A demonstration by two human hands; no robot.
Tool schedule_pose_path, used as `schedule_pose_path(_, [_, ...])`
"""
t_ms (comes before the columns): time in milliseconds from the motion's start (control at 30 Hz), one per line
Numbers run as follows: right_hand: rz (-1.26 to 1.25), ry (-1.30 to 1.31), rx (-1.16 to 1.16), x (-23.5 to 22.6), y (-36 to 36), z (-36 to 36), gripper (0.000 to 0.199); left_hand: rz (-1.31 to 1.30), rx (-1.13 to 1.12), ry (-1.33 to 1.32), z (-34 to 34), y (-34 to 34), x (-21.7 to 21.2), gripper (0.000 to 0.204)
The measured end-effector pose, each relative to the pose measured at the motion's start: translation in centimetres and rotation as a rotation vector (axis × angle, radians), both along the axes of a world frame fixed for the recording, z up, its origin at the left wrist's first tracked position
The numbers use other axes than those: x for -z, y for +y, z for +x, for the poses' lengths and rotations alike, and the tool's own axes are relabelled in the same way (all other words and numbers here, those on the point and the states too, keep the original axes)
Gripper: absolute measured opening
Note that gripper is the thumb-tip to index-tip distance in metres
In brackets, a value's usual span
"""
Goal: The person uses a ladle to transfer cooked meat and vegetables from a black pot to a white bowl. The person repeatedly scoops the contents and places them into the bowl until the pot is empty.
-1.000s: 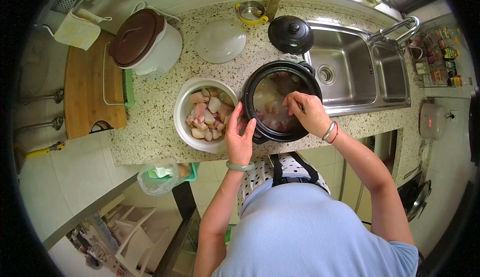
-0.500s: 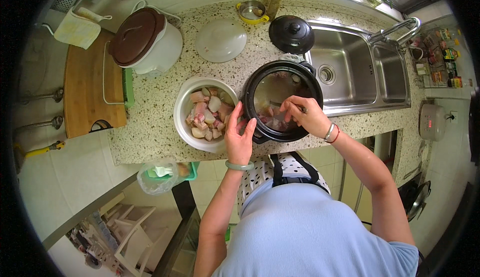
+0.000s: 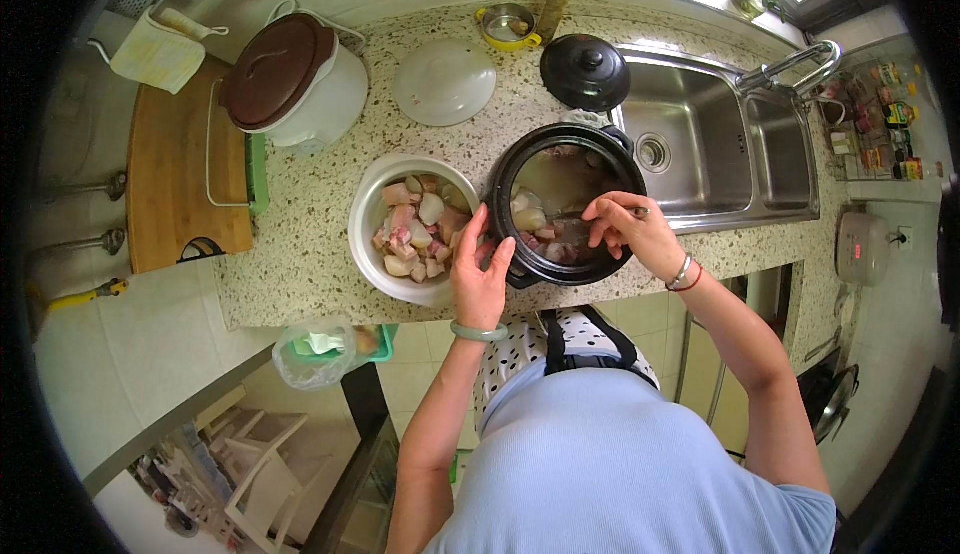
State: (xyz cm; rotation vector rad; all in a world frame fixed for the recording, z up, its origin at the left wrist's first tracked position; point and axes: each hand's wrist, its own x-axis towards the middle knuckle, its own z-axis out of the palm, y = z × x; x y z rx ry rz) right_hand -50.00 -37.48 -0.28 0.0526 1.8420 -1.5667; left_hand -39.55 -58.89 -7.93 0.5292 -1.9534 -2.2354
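A black pot stands on the speckled counter, with cloudy liquid and chunks of meat and pale pieces inside. My right hand is closed round the handle of a spoon over the pot's right side; its lower end is mostly hidden in the liquid. To the left is a white bowl full of pinkish meat chunks and pale slices. My left hand is between bowl and pot, thumb and fingers apart, against the pot's left side and overlapping the bowl's right rim. It holds nothing.
Behind the pot lie a black lid, a pale lid and a small yellow-handled pan. A double steel sink is to the right. A white cooker with a brown lid and a wooden board stand left.
My right hand has moved a little right with the spoon, and its handle now points more to the right. Pale pieces have surfaced at the pot's left. My left hand stays in place.
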Motion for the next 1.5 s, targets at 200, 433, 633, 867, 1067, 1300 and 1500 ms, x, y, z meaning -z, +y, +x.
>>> schedule_pose_path(200, [-0.011, -0.015, 0.051, -1.7, 0.6, 0.3, 0.030, 0.010, 0.000, -0.002, 0.1, 0.0, 0.1, 0.053])
schedule_pose_path(433, [-0.031, -0.007, 0.077, -3.1, 1.2, 0.8, 0.031, 0.032, 0.015, -0.004, 0.0, 0.1, -0.2, 0.053])
schedule_pose_path(633, [-0.002, 0.033, 0.073, -4.1, 1.4, 1.0, 0.032, 0.007, -0.024, 0.013, -0.2, 0.3, -1.1, 0.044])
schedule_pose_path(867, [0.007, 0.059, 0.112, -4.8, 2.3, 1.4, 0.033, 0.051, -0.074, 0.023, -0.5, -0.2, -1.7, 0.039])
schedule_pose_path(1067, [0.031, 0.091, 0.141, -5.3, 2.9, 1.8, 0.033, 0.095, -0.066, 0.006, -0.3, -0.3, -1.4, 0.042])
schedule_pose_path(1300, [0.018, 0.103, 0.162, -5.4, 3.0, 2.3, 0.032, 0.143, -0.061, 0.020, -0.9, -0.3, -1.6, 0.044])
schedule_pose_path(1500, [0.050, 0.158, 0.171, -8.1, 2.3, 2.0, 0.033, 0.113, -0.051, 0.054, -1.6, -0.4, -2.6, 0.044])
